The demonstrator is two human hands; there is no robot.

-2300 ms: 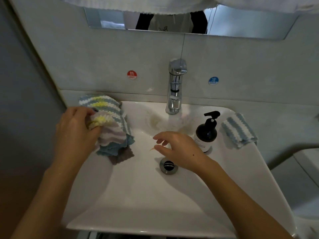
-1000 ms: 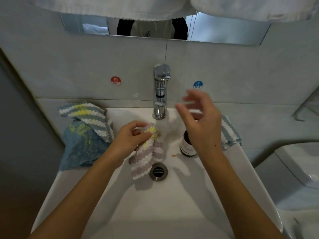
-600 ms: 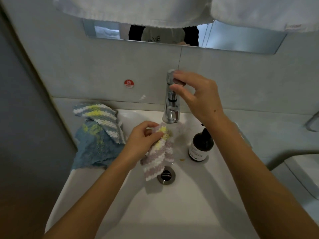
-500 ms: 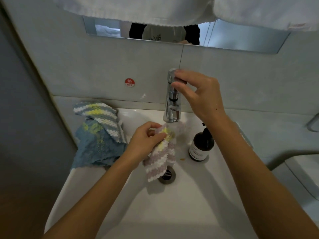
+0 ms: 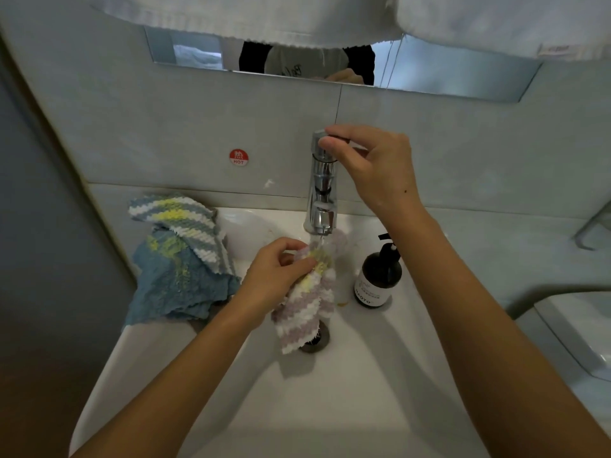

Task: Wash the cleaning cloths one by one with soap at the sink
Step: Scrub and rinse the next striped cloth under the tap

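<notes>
Water now running from tap (image 5: 320,193); right hand (image 5: 373,166) pinches its handle, left hand (image 5: 276,276) grips striped cloth (image 5: 305,302) under stream, above sink (image 5: 347,391) drain.

Water (image 5: 320,240) now running onto cloth (image 5: 305,302)

Left hand (image 5: 276,272) at frame centre, fingers and thumb curled, pinching the cloth (image 5: 307,299); right hand (image 5: 370,166) raised upper centre, fingertips gripping the tap (image 5: 322,186) top; both forearms bare
</notes>
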